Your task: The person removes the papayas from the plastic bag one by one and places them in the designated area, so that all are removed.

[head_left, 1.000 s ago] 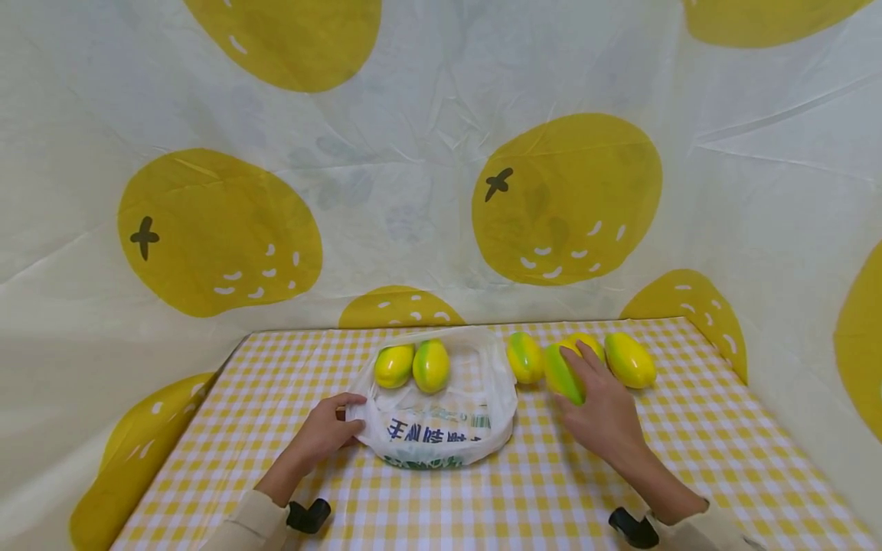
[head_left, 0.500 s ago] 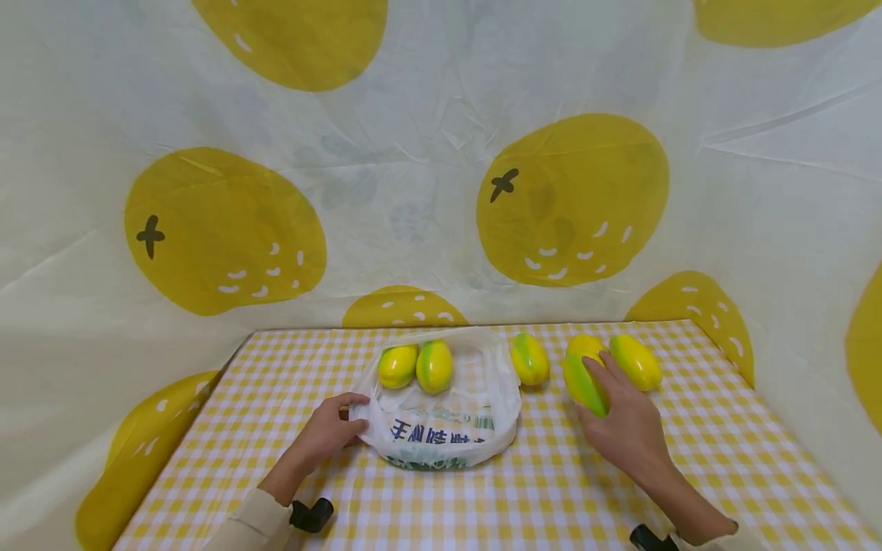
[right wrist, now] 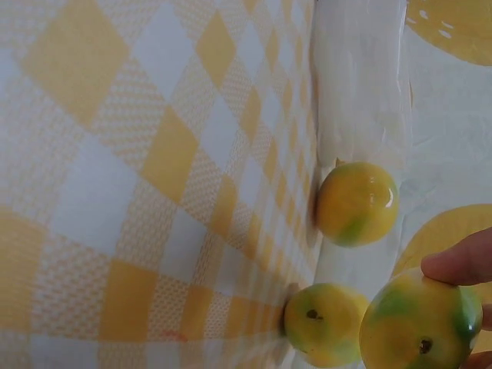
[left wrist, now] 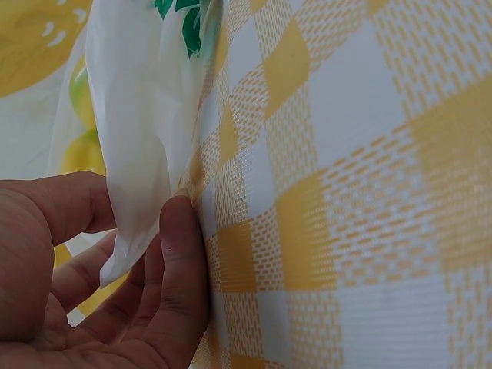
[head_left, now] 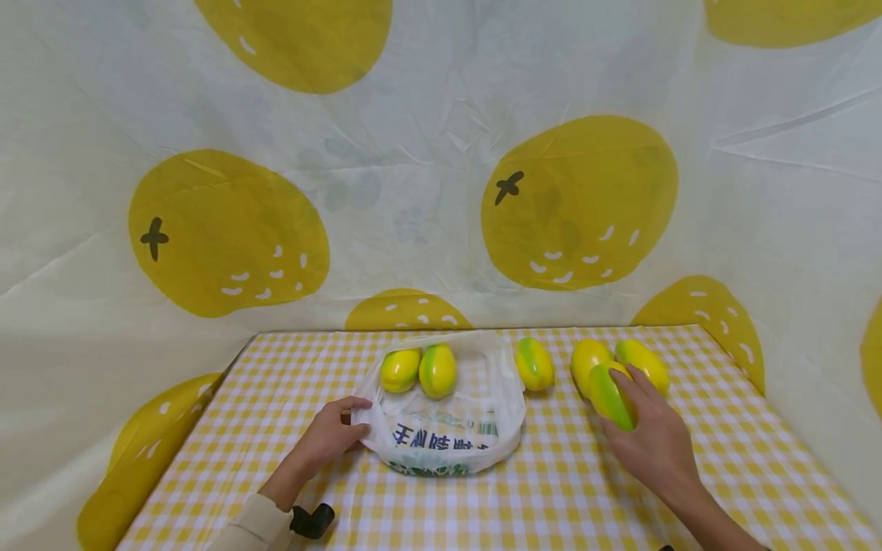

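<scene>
A white plastic bag (head_left: 508, 413) with dark blue and green print lies with its mouth spread open, two yellow-green mangoes (head_left: 439, 372) inside at the back. My left hand (head_left: 329, 436) pinches the bag's left edge; in the left wrist view the white film (left wrist: 138, 138) passes between thumb and fingers. To the right of the bag, my right hand (head_left: 658, 448) grips another mango (head_left: 611, 396) by its sides. This mango overlaps two more mangoes behind it, one at left (head_left: 589, 358) and one at right (head_left: 644, 363). The palm of the right hand is hidden.
A single mango (head_left: 534, 364) lies beside the bag's right edge. The table has a yellow-and-white checked cloth (head_left: 441, 513). Behind it and at both sides hangs a pale sheet (head_left: 406, 214) with large yellow fruit prints.
My right hand has moved right and nearer to me with the gripped mango, uncovering more of the mango behind it. The left hand keeps its hold on the bag.
</scene>
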`<state>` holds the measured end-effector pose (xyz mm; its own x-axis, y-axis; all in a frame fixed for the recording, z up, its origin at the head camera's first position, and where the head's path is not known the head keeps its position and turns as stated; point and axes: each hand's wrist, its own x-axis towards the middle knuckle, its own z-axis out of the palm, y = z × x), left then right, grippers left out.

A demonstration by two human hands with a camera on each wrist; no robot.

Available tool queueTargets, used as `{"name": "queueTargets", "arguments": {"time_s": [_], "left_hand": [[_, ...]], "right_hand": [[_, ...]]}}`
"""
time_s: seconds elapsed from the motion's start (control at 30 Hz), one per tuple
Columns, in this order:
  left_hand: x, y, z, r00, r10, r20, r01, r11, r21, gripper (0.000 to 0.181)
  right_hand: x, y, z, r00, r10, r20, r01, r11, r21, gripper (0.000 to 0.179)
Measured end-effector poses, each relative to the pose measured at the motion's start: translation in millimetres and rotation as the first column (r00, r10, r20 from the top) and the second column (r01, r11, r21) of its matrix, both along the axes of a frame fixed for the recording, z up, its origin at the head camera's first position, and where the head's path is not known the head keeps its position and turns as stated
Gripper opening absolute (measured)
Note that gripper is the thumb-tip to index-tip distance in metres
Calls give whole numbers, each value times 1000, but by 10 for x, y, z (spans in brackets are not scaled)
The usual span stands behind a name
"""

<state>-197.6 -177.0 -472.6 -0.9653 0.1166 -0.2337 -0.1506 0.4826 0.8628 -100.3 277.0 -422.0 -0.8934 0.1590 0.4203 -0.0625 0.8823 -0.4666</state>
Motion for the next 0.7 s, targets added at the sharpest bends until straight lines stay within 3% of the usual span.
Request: {"name": "queueTargets", "arguments": {"time_s": [0.7], "left_hand": [[-2,-6,9,1000,14,4,-13,1000,-28,42]], "right_hand": [[99,200,-107,999,-35,9,34,999,20,71]]}}
